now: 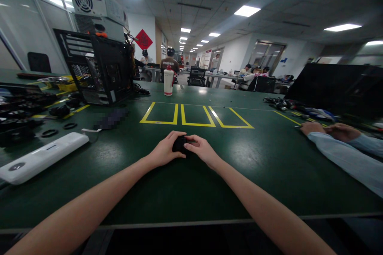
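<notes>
A small dark black object (178, 144) is held between my two hands just above or on the green table (134, 195); its kind is too dark to make out. My left hand (165, 148) wraps round its left side, with fingers over the top and thumb below. From the right, my right hand (204, 151) grips its edge between thumb and fingertips. Beyond the hands, yellow tape outlines (197, 124) mark the table top.
At left are a white power strip (48, 155), black rings (49, 132) and an open computer case (101, 67) with power supplies (95, 6) on top. A cup (168, 81) stands farther back. At right, a co-worker's hands (312, 127) are near cables (278, 103) and a black monitor (338, 89).
</notes>
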The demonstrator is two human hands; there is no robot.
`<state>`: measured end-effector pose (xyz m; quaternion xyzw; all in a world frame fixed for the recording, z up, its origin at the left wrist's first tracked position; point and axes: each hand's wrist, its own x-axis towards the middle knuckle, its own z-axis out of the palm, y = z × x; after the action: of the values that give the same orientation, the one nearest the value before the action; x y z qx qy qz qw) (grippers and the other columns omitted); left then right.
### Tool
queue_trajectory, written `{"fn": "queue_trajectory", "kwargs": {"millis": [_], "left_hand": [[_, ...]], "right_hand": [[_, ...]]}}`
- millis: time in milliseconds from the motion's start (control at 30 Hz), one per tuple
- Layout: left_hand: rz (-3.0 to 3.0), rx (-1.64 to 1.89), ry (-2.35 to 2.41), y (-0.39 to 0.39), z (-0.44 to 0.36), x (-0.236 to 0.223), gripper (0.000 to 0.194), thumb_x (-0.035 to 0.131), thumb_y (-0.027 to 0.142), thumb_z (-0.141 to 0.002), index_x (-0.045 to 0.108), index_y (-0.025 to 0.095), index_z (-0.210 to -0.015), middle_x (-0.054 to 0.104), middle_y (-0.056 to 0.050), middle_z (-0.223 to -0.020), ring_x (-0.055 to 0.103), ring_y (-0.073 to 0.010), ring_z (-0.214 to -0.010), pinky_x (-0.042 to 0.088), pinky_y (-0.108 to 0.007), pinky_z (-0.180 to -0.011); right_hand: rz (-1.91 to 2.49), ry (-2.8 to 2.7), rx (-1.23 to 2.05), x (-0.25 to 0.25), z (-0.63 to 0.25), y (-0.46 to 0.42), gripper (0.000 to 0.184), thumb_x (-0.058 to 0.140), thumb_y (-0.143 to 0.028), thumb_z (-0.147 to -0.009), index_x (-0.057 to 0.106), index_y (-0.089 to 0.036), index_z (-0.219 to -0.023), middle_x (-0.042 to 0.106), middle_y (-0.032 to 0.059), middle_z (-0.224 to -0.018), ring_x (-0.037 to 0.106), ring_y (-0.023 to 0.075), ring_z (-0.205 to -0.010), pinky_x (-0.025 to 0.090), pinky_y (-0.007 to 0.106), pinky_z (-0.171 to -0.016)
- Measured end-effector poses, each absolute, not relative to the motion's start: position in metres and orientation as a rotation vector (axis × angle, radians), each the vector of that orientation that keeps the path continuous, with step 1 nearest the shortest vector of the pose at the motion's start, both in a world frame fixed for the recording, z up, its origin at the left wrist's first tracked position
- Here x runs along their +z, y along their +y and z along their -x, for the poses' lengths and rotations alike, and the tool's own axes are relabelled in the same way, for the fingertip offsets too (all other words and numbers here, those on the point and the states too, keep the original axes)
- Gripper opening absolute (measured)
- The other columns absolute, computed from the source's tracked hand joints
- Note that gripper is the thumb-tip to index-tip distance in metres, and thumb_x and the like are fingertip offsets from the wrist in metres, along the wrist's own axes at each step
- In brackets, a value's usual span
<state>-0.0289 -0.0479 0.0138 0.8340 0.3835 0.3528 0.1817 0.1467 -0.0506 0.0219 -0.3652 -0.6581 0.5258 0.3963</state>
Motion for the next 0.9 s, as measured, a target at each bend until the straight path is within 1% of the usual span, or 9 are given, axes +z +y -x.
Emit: {"fn": "queue_trajectory", "kwargs": {"millis": [167,367,467,600,700,767,833,900], "left_hand": [[-2.356,1.003,1.071,-0.0483,0.0285,0.0144,0.065,0.070,0.027,-0.061,0.037,0.027,-0.116,0.045,-0.003,-0.113,0.048,-0.0226,-0.103,0.041,-0.039,-0.086],[-2.340,0.992,1.074,-0.0485,0.0288,0.0152,0.064,0.070,0.027,-0.061,0.038,0.027,-0.117,0.045,-0.004,-0.113,0.047,-0.0232,-0.104,0.041,-0.041,-0.087],[-2.338,0.987,1.078,-0.0492,0.0289,0.0158,0.064,0.070,0.027,-0.061,0.037,0.027,-0.117,0.045,-0.004,-0.114,0.048,-0.0231,-0.103,0.041,-0.041,-0.086],[-2.350,0.980,1.074,-0.0497,0.0287,0.0163,0.064,0.069,0.027,-0.062,0.037,0.027,-0.117,0.045,-0.004,-0.114,0.048,-0.0227,-0.103,0.042,-0.040,-0.085],[-2.359,0.996,1.079,-0.0494,0.0282,0.0158,0.064,0.070,0.028,-0.061,0.038,0.026,-0.117,0.046,-0.005,-0.113,0.048,-0.0227,-0.103,0.041,-0.040,-0.086],[-2.362,1.014,1.076,-0.0492,0.0278,0.0155,0.065,0.070,0.027,-0.060,0.038,0.026,-0.117,0.046,-0.005,-0.112,0.048,-0.0229,-0.103,0.040,-0.040,-0.087],[-2.362,1.017,1.070,-0.0492,0.0274,0.0154,0.065,0.071,0.027,-0.060,0.038,0.026,-0.117,0.046,-0.004,-0.112,0.047,-0.0231,-0.104,0.040,-0.041,-0.088],[-2.357,1.014,1.069,-0.0493,0.0273,0.0156,0.065,0.071,0.026,-0.060,0.038,0.026,-0.117,0.046,-0.004,-0.112,0.047,-0.0231,-0.104,0.040,-0.041,-0.088]], "right_hand": [[0.846,-1.655,1.354,0.0193,-0.1478,-0.0510,0.031,0.063,-0.023,-0.066,0.050,-0.019,-0.093,0.056,0.0021,-0.100,0.057,0.0154,-0.092,0.043,0.034,-0.086],[0.872,-1.684,1.226,0.0139,-0.1452,-0.0486,0.022,0.057,-0.031,-0.072,0.050,-0.019,-0.090,0.056,0.0014,-0.093,0.057,0.0141,-0.086,0.045,0.032,-0.080],[0.919,-1.683,1.203,0.0147,-0.1452,-0.0486,0.026,0.056,-0.032,-0.072,0.051,-0.018,-0.093,0.056,0.0031,-0.096,0.057,0.0146,-0.087,0.045,0.033,-0.080],[0.993,-1.692,1.222,0.0196,-0.1463,-0.0499,0.030,0.057,-0.031,-0.072,0.052,-0.018,-0.099,0.056,0.0048,-0.101,0.056,0.0164,-0.091,0.043,0.036,-0.084],[0.939,-1.687,1.313,0.0222,-0.1469,-0.0505,0.028,0.059,-0.029,-0.070,0.052,-0.018,-0.095,0.057,0.0039,-0.098,0.057,0.0169,-0.091,0.044,0.036,-0.083],[0.885,-1.672,1.348,0.0214,-0.1474,-0.0504,0.029,0.062,-0.026,-0.067,0.050,-0.018,-0.093,0.056,0.0030,-0.098,0.057,0.0166,-0.091,0.044,0.035,-0.083],[0.856,-1.670,1.347,0.0192,-0.1478,-0.0503,0.032,0.065,-0.025,-0.064,0.049,-0.019,-0.092,0.055,0.0022,-0.099,0.057,0.0161,-0.091,0.044,0.035,-0.084],[0.856,-1.670,1.335,0.0176,-0.1480,-0.0504,0.032,0.065,-0.026,-0.065,0.048,-0.020,-0.091,0.054,0.0016,-0.098,0.057,0.0154,-0.090,0.044,0.034,-0.083]]}}
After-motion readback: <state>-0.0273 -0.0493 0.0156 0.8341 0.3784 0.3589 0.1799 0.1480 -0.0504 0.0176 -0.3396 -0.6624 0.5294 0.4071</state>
